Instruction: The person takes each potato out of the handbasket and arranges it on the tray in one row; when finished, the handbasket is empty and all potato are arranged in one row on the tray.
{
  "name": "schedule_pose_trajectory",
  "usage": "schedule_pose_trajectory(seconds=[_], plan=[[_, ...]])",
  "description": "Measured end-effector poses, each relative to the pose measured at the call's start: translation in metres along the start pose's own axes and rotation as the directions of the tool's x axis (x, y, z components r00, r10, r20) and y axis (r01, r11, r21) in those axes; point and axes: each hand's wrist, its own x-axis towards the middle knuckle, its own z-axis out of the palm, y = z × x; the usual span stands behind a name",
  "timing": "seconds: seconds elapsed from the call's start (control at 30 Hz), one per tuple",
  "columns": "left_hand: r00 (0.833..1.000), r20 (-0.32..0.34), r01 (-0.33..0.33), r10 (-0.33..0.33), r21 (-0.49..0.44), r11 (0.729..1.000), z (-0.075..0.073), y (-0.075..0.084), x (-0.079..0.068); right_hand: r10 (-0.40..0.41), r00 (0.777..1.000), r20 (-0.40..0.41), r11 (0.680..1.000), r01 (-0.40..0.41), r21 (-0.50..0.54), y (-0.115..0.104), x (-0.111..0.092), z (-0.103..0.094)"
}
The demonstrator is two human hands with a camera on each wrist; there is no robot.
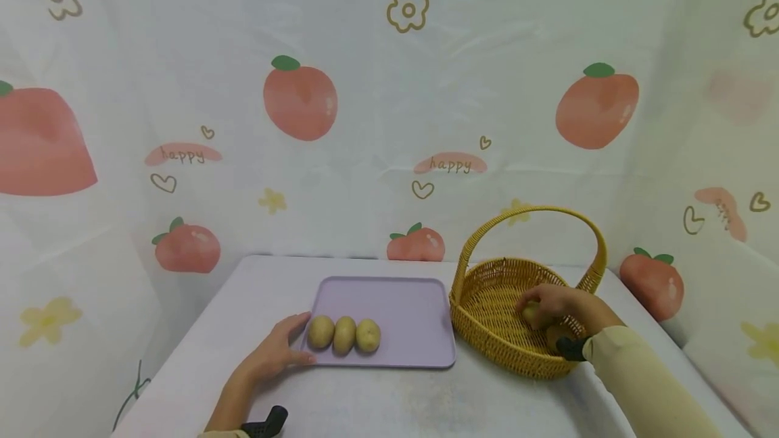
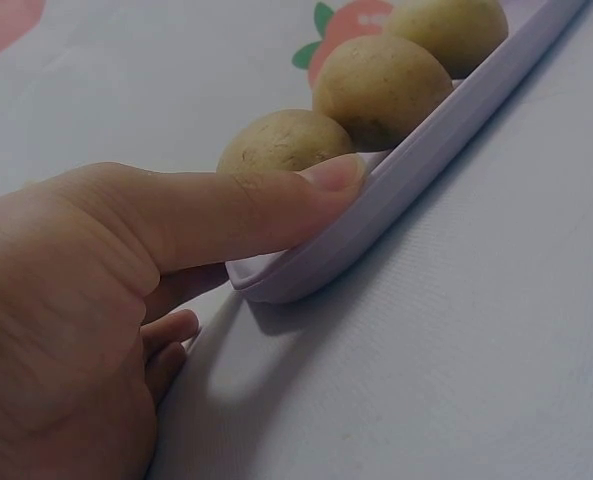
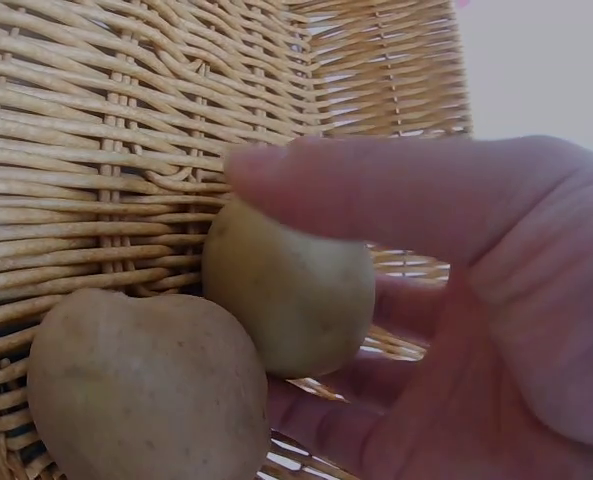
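Note:
In the head view, three potatoes (image 1: pixel 344 335) stand in a row at the left of a lilac tray (image 1: pixel 414 323). My left hand (image 1: pixel 276 350) holds the tray's near left corner, its thumb along the front rim and its fingers at the left side. The left wrist view shows that thumb (image 2: pixel 276 205) against the rim beside the nearest potato (image 2: pixel 286 142). Inside the wicker basket (image 1: pixel 511 357), my right hand (image 1: pixel 556 306) grips a potato (image 3: pixel 286 285), thumb over its top and fingers behind it. Another potato (image 3: pixel 146 390) lies beside it in the basket.
The basket's tall arched handle (image 1: pixel 535 209) rises over the right forearm. Basket and tray stand side by side on a white-covered table (image 1: pixel 365 397). A printed white cloth (image 1: pixel 365 208) hangs behind and at both sides. A thin green cord (image 1: pixel 136 387) hangs at the left.

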Motion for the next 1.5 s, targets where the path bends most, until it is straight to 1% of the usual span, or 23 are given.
schedule_pose_trajectory(seconds=[0.13, 0.3, 0.4, 0.53, 0.67, 0.8, 0.9, 1.0, 1.1, 1.2, 1.27, 1.33, 1.43, 1.5], plan=[[1.000, 0.003, 0.002, -0.002, -0.002, 1.000, 0.000, 0.001, 0.001, -0.048, 0.999, -0.023, 0.999, 0.049, 0.013, 0.003, 0.001, 0.002], [1.000, 0.003, 0.003, -0.003, 0.001, 1.000, 0.000, 0.002, 0.001, -0.097, 0.994, -0.047, 0.982, 0.104, 0.160, 0.000, 0.002, 0.002], [1.000, 0.004, 0.014, -0.014, 0.003, 1.000, 0.000, 0.003, 0.000, -0.137, 0.988, -0.068, 0.964, 0.149, 0.219, -0.006, 0.001, 0.001], [1.000, 0.005, 0.023, -0.023, 0.011, 1.000, 0.000, 0.003, -0.001, -0.190, 0.976, -0.104, 0.951, 0.210, 0.229, -0.016, -0.001, 0.000], [1.000, 0.002, 0.002, -0.002, 0.020, 1.000, -0.001, 0.003, -0.001, -0.241, 0.961, -0.138, 0.934, 0.268, 0.236, -0.026, -0.004, 0.002], [1.000, -0.005, -0.013, 0.013, 0.009, 1.000, 0.000, 0.004, 0.000, -0.268, 0.945, -0.186, 0.922, 0.308, 0.237, -0.036, -0.010, 0.005], [1.000, -0.008, -0.017, 0.017, 0.008, 1.000, 0.001, 0.003, 0.000, -0.271, 0.934, -0.234, 0.920, 0.323, 0.223, -0.041, -0.013, 0.009], [1.000, -0.010, -0.017, 0.017, 0.006, 1.000, 0.001, 0.003, 0.000, -0.253, 0.922, -0.292, 0.919, 0.324, 0.224, -0.048, -0.016, 0.017], [1.000, -0.011, -0.014, 0.014, 0.004, 1.000, 0.001, 0.002, 0.000, -0.217, 0.915, -0.340, 0.908, 0.317, 0.274, -0.056, -0.021, 0.026], [1.000, -0.009, -0.005, 0.005, 0.000, 1.000, 0.000, 0.002, -0.001, -0.219, 0.906, -0.362, 0.879, 0.344, 0.330, -0.063, -0.024, 0.034], [1.000, -0.008, 0.001, -0.001, -0.005, 1.000, 0.000, 0.003, -0.001, -0.240, 0.896, -0.374, 0.866, 0.372, 0.336, -0.066, -0.024, 0.039], [1.000, -0.007, -0.001, 0.001, -0.003, 1.000, 0.000, 0.004, -0.002, -0.257, 0.888, -0.382, 0.860, 0.390, 0.329, -0.069, -0.024, 0.043], [1.000, -0.007, -0.007, 0.007, -0.001, 1.000, -0.001, 0.005, -0.003, -0.265, 0.878, -0.400, 0.859, 0.403, 0.315, -0.077, -0.024, 0.050], [1.000, -0.006, -0.007, 0.007, 0.000, 1.000, -0.001, 0.005, -0.003, -0.256, 0.878, -0.404, 0.857, 0.399, 0.327, -0.083, -0.024, 0.054]])
